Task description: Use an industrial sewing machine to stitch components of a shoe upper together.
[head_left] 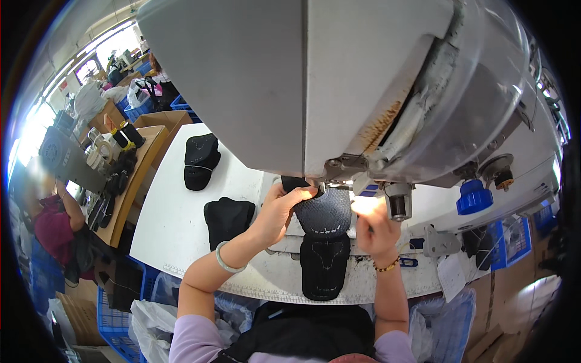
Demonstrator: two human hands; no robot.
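Dark fabric piece (325, 216) pinched by left hand (279, 210); right hand (377, 227) beside it, grip unclear

Has sewing machine head (272, 91) above worktable (163, 236). Sets mesh panel (325, 213) under it, between left hand (275, 215) and right hand (378, 228), with fabric panel (324, 272) adjoining on person's side. Shows near fabric piece (227, 221) left of left hand on worktable, far fabric piece (201, 160) behind it. Puts side bench (140, 175) with thread cones (132, 135) left of worktable, plastic crate (500, 243) to right.
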